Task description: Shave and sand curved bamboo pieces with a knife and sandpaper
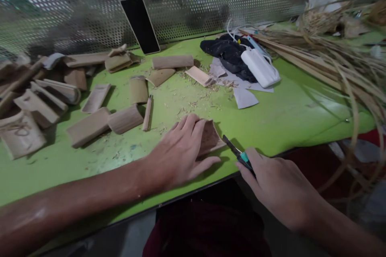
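My left hand [183, 152] lies over a curved piece of bamboo [209, 138] near the table's front edge, its fingers wrapped over the far side and the thumb stretched out in front. The bamboo's hollow right end shows beyond the fingers. In my right hand [271, 176] is a utility knife [245, 160] with a black and teal handle. The knife's dark blade points up and left, its tip at or close to the bamboo's right edge; whether they touch I cannot tell.
Bamboo pieces [92, 124] cover the left of the green table [289, 116], near a small wooden-handled tool [147, 114]. A phone [140, 26] leans on the perforated metal screen [187, 20]. Behind right are a white power bank [259, 66], dark cloth [226, 54] and long strips [319, 62].
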`<action>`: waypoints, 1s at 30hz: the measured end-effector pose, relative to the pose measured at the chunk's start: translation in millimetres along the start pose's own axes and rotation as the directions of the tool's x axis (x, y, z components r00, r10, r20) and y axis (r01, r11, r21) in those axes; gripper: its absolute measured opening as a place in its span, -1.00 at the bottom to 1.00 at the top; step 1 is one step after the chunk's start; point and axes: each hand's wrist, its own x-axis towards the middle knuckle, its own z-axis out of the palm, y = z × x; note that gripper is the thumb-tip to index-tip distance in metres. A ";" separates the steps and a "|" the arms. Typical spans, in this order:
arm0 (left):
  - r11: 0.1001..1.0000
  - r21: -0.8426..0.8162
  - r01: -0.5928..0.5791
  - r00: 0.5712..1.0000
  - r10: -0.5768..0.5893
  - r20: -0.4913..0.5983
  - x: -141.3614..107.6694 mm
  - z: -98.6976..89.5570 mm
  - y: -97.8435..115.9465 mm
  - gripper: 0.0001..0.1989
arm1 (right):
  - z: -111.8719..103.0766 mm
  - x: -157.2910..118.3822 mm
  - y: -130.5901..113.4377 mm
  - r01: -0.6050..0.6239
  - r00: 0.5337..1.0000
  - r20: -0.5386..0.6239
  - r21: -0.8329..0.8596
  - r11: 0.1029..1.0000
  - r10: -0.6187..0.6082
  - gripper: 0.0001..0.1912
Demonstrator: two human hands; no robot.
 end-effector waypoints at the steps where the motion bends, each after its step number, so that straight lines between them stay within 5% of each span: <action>1: 1.000 0.001 -0.001 1.000 0.001 0.004 -0.1 2.7 1.9 -0.29 | -0.2 -1.5 -2.7 -0.010 1.000 0.028 -0.035 0.999 0.011 -0.80; 8: 0.997 0.066 0.042 0.999 -0.041 -0.010 1.9 12.1 15.0 -0.27 | 1.0 -10.8 -13.3 -0.083 0.986 0.130 -0.161 0.984 0.104 -0.76; 17: 0.985 0.170 0.003 0.999 0.007 -0.054 -0.3 18.4 17.7 -0.24 | 11.1 -19.8 -23.7 -0.075 0.994 0.044 -0.330 0.941 0.095 -0.65; 30: 0.986 0.150 -0.069 0.993 0.083 -0.089 -6.0 18.2 20.3 -0.33 | 22.0 -30.7 -30.9 -0.185 0.975 0.073 -0.267 0.946 0.211 -0.64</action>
